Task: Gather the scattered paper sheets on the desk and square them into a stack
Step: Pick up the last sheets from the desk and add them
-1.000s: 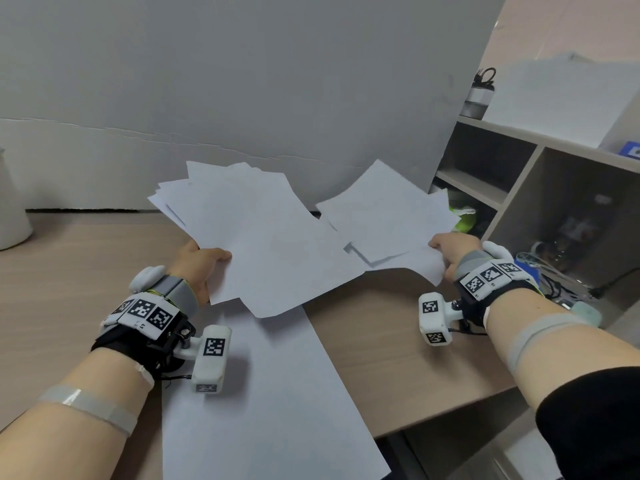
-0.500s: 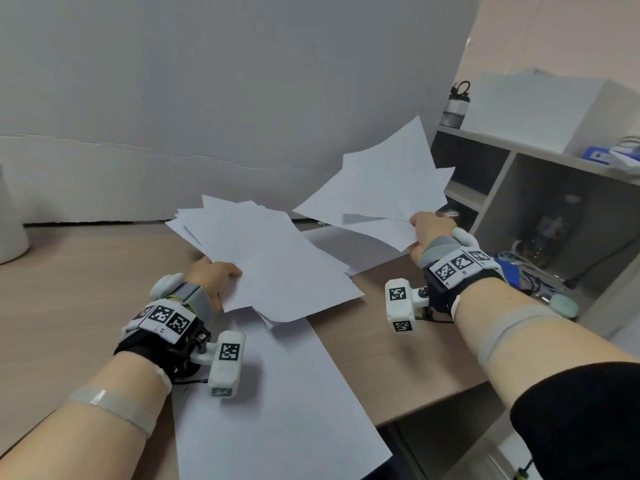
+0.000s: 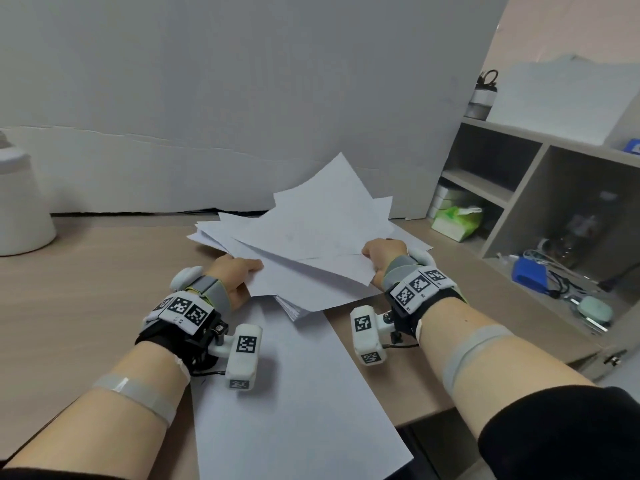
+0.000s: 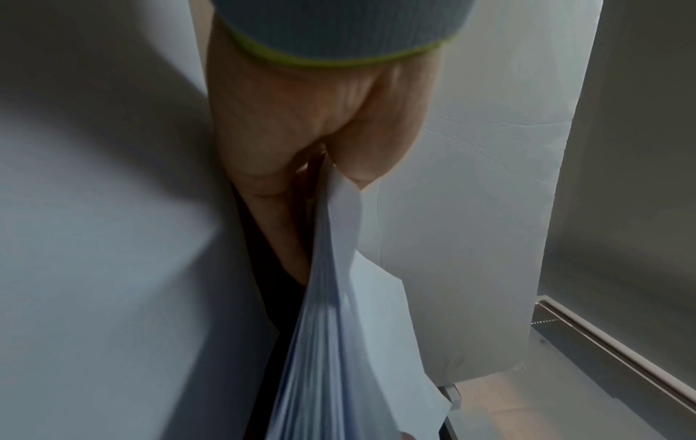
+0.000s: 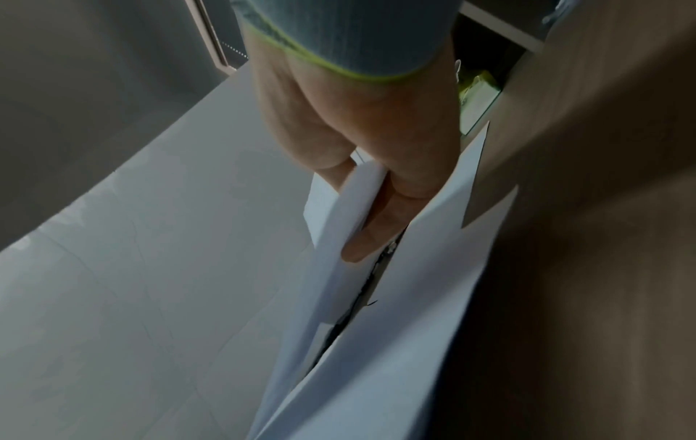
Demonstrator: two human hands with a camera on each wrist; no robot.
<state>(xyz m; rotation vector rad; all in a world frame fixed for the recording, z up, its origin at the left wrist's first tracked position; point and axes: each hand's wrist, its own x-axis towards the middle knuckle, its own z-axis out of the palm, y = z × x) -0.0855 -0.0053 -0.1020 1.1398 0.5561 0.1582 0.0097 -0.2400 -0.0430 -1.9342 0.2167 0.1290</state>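
Note:
A loose, fanned pile of white paper sheets (image 3: 311, 244) hovers just above the wooden desk (image 3: 86, 289) at centre. My left hand (image 3: 239, 271) grips the pile's near left edge; in the left wrist view the thumb and fingers pinch the sheets (image 4: 339, 327) edge-on. My right hand (image 3: 381, 254) grips the right-hand sheets, laid across the top of the pile; in the right wrist view its fingers (image 5: 380, 220) clamp several sheets (image 5: 339, 238). One large sheet (image 3: 294, 393) lies flat on the desk under my wrists, reaching the front edge.
A grey board (image 3: 242, 98) stands behind the desk. An open shelf unit (image 3: 519, 188) at the right holds a green tissue pack (image 3: 453, 223), cables and a blue object (image 3: 530, 275). A white container (image 3: 20, 209) stands at the far left.
My right hand has swung its sheets leftward and down onto the pile held by my left hand. The two bundles, apart a second ago, now overlap.

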